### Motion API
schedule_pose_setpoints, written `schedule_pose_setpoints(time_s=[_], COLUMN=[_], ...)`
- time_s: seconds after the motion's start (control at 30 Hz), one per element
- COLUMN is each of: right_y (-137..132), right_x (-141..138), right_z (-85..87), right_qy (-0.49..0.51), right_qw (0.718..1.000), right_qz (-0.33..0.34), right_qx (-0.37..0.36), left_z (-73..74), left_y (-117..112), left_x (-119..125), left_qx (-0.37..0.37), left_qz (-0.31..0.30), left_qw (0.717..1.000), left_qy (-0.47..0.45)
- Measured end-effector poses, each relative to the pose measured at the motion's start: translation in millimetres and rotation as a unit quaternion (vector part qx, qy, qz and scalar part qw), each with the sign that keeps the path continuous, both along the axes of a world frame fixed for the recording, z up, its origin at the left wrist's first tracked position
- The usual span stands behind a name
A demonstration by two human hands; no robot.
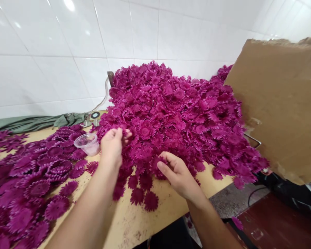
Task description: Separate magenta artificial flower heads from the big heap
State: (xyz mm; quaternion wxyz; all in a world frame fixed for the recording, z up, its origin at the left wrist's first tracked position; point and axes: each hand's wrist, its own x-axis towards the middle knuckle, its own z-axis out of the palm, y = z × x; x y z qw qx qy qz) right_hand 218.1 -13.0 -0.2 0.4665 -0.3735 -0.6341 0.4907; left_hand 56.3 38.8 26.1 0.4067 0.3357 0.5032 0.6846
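Note:
A high heap of purple artificial flower heads (168, 103) fills the middle of the table. My left hand (113, 143) is at the heap's left side, its thumb and fingers closed together. Purple shows at its fingertips, but I cannot make out whether a piece is held there or lies behind. At the front of the heap, my right hand (177, 173) pinches a purple artificial flower (155, 166) between thumb and fingers. Just left of my left hand stands a clear plastic cup (88, 143) with something whitish in the bottom. A few loose flower heads (150, 200) lie between my forearms.
A second spread of purple flower heads (23, 197) covers the table's left side. Green cloth (36, 122) lies along the white tiled wall (134, 31), near a small round black-rimmed object (94, 115). A large cardboard sheet (277, 103) stands at the right, beyond the table (142, 228).

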Motion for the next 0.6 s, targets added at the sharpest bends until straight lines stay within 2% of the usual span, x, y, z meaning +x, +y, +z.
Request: schedule_pose_setpoints(time_s=[0.07, 0.13, 0.27, 0.43, 0.5, 0.6], right_y=[0.9, 6.5, 17.1, 20.3, 23.8, 30.5], right_x=[4.7, 6.3, 2.9, 1.3, 1.2, -0.6], right_z=[-2.0, -5.1, -8.6, -10.9, -14.2, -19.5], right_qy=[0.024, 0.062, 0.078, 0.017, 0.024, 0.041], right_qw=[1.000, 0.997, 0.993, 0.993, 0.989, 0.985], right_qz=[-0.010, -0.031, -0.067, -0.120, -0.147, -0.162], right_qx=[-0.016, -0.043, -0.063, -0.005, -0.013, -0.040], left_z=[2.2, 0.7, -8.3, -5.8, -0.2, 6.1], left_y=[3.5, 1.8, -6.5, -14.8, -19.1, -25.6], left_x=[-8.3, -10.6, -4.8, 1.7, 3.6, 5.3], left_qx=[0.023, 0.030, 0.000, -0.100, -0.144, -0.159], left_qz=[-0.008, -0.052, -0.103, -0.144, -0.180, -0.243], left_qw=[0.999, 0.997, 0.993, 0.984, 0.969, 0.948], left_qy=[0.021, 0.058, 0.056, -0.036, -0.088, -0.129])
